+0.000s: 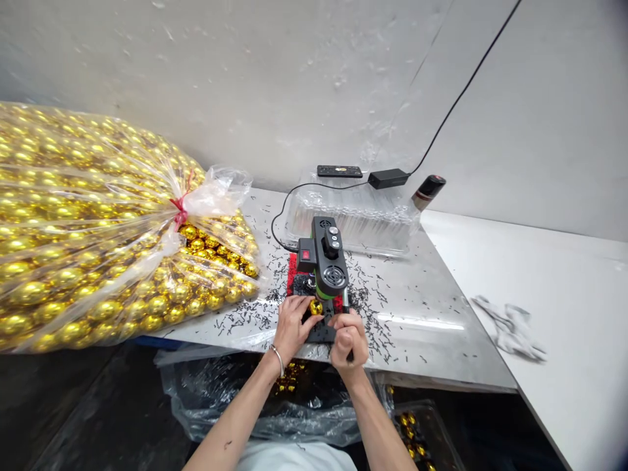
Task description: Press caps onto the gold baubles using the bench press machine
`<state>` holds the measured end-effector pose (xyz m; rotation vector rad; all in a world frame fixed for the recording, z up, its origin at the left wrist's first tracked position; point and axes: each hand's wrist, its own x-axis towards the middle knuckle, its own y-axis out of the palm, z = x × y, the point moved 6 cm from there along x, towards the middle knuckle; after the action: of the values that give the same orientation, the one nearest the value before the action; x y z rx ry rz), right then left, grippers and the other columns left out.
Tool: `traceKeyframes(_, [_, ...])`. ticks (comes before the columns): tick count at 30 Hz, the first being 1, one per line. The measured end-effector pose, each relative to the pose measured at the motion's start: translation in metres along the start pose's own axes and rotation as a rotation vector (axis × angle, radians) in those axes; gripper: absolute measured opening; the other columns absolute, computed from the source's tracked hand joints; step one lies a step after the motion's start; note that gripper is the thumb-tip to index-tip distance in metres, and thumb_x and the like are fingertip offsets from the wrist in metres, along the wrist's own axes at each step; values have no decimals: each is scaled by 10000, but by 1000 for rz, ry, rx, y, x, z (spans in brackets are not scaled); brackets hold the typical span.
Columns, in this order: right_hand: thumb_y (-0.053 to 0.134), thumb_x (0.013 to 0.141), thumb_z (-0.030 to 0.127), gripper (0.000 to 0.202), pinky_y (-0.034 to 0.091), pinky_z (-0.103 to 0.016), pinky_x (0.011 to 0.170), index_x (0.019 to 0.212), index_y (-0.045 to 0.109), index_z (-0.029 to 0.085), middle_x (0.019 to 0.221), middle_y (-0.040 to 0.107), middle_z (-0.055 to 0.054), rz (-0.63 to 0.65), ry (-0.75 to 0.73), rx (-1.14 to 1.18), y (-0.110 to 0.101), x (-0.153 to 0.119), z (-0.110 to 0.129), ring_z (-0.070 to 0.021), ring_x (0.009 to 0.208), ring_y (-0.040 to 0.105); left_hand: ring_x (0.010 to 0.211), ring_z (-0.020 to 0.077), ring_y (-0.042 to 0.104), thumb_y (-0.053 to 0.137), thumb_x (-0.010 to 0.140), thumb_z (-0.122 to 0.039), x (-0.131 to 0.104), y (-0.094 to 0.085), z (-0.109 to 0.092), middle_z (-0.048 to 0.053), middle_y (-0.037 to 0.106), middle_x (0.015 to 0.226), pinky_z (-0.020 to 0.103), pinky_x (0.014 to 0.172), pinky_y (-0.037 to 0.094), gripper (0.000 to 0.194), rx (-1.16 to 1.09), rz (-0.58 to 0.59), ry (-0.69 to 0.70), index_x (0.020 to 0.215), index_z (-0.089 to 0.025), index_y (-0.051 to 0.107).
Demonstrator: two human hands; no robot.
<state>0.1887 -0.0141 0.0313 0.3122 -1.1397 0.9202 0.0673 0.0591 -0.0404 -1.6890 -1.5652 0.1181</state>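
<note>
Between the thumb and fingers of my left hand (293, 322) is a shiny gold ball (316, 307), held under the head of a small black bench drill press (330, 255). A silver bangle circles my left wrist. My right hand (350, 337) is wrapped round the lever (346, 301) on the press's right side. The press stands on a dark base (321, 333) with red pieces beside it. Short black bits (377, 327) lie scattered on the metal tabletop around it. The tool's tip is hidden behind the press head.
A large clear bag of gold balls (98, 242), tied with red string, fills the left. Behind the press are clear plastic trays (353, 226), a power adapter (387, 178), a remote (339, 171) and a dark-capped can (428, 191). White gloves (510, 327) lie right; an open plastic bag (196, 399) hangs below.
</note>
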Motion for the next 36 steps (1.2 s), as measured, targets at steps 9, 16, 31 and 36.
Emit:
traceKeyframes(9, [436, 950, 152, 283, 381, -265, 576, 673, 475, 193, 661, 498, 10, 3, 278, 80, -18, 75, 29, -111, 622, 499, 1032, 279, 629, 635, 883, -347, -28, -35, -15, 112, 699, 1079, 479, 922, 527, 344, -70, -56, -8, 1196, -205, 651])
traceKeyframes(16, [458, 935, 138, 298, 365, -277, 577, 642, 482, 188, 654, 499, 6, -55, 251, 98, -15, 54, 23, -119, 619, 485, 1094, 269, 678, 562, 886, -235, -131, -47, -11, 104, 650, 1283, 342, 882, 605, 543, 23, 136, 40, 1417, -313, 481])
traceKeyframes(31, [447, 928, 103, 289, 369, -273, 558, 656, 481, 191, 669, 506, -1, -61, 205, 97, -13, 49, 22, -123, 624, 497, 925, 263, 645, 665, 819, -97, 104, -107, 66, 123, 673, 862, 449, 875, 518, 32, 532, 223, -226, 790, -81, 666])
traceKeyframes(36, [439, 918, 75, 300, 370, -268, 565, 644, 461, 195, 675, 509, 0, -52, 168, 88, -13, 49, 24, -120, 638, 503, 858, 172, 645, 615, 914, -323, 118, -90, 72, 54, 664, 978, 375, 785, 553, 220, 425, 297, -237, 1015, -129, 640])
